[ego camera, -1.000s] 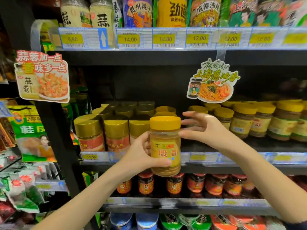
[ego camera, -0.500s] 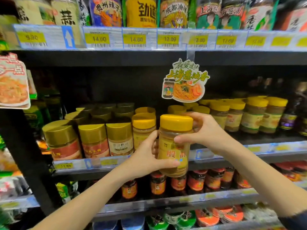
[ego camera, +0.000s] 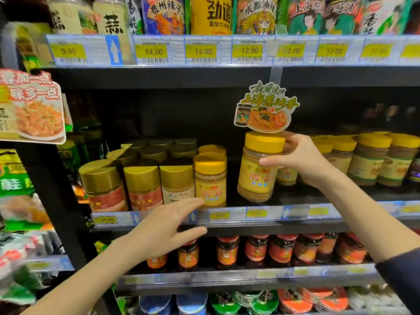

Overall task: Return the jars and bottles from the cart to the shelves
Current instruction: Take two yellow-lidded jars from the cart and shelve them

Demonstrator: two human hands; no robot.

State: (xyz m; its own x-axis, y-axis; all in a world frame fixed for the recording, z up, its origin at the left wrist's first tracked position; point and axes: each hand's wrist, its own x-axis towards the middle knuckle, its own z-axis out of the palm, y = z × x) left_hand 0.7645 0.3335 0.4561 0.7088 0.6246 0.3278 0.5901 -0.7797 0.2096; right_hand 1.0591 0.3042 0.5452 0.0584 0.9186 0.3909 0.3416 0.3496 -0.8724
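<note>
A yellow-lidded jar (ego camera: pixel 256 173) with a yellow label hangs tilted just above the middle shelf (ego camera: pixel 261 213), in the gap between shelved jars. My right hand (ego camera: pixel 300 159) grips it near the lid from the right. My left hand (ego camera: pixel 163 230) is off the jar, fingers spread, in front of the shelf edge below a matching yellow-lidded jar (ego camera: pixel 210 178) that stands on the shelf. The cart is not in view.
Gold-lidded jars (ego camera: pixel 141 183) fill the shelf's left part, more yellow-lidded jars (ego camera: pixel 368 160) the right. A cardboard noodle sign (ego camera: pixel 266 110) hangs just above the held jar. Red-labelled dark jars (ego camera: pixel 254 251) line the shelf below, and packets stand on the top shelf (ego camera: pixel 204 51).
My left hand has let go of the jar and dropped to the shelf edge. My right hand has taken the jar alone and carried it up and to the right, into the shelf.
</note>
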